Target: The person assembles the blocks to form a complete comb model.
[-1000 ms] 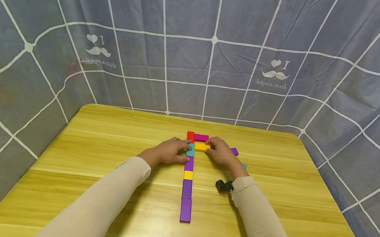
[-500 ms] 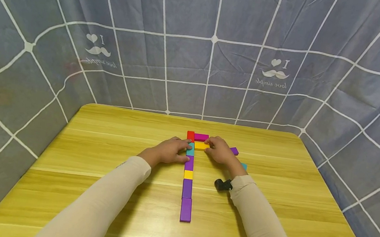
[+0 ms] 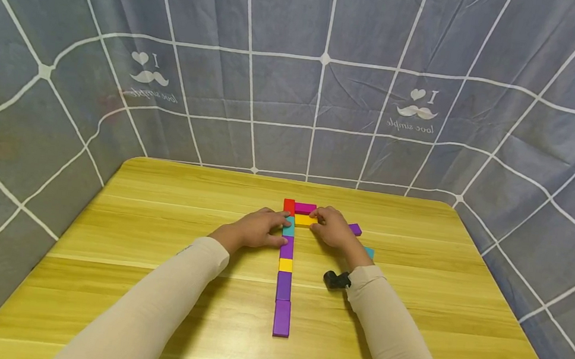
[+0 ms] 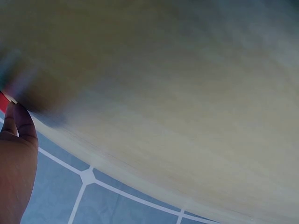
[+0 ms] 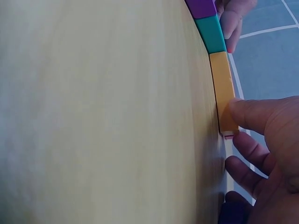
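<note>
A straight column of flat coloured blocks runs down the middle of the table. My left hand (image 3: pixel 259 228) rests its fingertips along the column's left side, at the red block (image 3: pixel 289 205), the teal block (image 3: pixel 289 229) and a purple block (image 3: pixel 286 250). To the right of the teal block lies a yellow block (image 3: pixel 305 222), just below a magenta block (image 3: pixel 305 208). My right hand (image 3: pixel 334 228) pinches the yellow block's right end; in the right wrist view its thumb (image 5: pixel 252 113) presses the side. That view shows the yellow block end-on against the teal one.
Lower in the column come a small yellow block (image 3: pixel 285 265) and two purple blocks. Beyond my right hand lie a loose purple block (image 3: pixel 355 229) and a teal block (image 3: pixel 369 253), partly hidden by the wrist. A black device (image 3: pixel 335 280) sits at my right cuff.
Almost nothing moves. My right wrist and the black device at the cuff shift very slightly left; both hands stay at the same blocks.
</note>
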`<state>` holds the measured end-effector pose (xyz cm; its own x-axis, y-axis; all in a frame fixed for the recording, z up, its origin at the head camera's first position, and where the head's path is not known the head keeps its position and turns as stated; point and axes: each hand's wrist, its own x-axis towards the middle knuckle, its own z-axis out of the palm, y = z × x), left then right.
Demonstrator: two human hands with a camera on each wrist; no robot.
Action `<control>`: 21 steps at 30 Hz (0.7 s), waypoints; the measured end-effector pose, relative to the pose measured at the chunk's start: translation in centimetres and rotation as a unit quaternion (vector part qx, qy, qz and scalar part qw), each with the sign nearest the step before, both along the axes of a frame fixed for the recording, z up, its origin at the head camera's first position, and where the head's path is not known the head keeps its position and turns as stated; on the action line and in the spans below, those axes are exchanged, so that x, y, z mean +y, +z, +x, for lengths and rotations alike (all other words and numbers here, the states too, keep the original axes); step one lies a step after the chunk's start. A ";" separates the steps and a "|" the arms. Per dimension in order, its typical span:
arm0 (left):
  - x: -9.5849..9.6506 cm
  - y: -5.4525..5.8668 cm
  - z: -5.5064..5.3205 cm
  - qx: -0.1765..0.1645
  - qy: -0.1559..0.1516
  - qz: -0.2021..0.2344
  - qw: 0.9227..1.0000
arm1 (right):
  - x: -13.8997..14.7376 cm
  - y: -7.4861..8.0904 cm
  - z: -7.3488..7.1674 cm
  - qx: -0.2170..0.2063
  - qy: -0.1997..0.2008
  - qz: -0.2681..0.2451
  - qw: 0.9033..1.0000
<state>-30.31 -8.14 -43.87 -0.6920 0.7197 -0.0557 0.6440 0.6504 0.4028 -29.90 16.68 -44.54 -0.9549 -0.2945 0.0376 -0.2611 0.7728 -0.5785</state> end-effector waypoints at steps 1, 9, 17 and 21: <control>0.0 0.0 0.0 -0.001 0.000 0.000 1.000 | 0.0 0.0 0.0 0.000 -0.001 0.000 1.000; 0.2 0.2 0.1 -0.007 0.003 -0.003 1.000 | 0.0 -0.1 0.0 0.001 0.000 0.001 1.000; 0.2 0.3 0.2 -0.011 0.002 -0.001 1.000 | 0.1 -0.2 -0.1 -0.002 0.000 -0.003 1.000; 0.2 0.2 0.3 -0.011 0.003 0.006 1.000 | 0.6 0.0 0.1 -0.009 -0.002 -0.032 0.999</control>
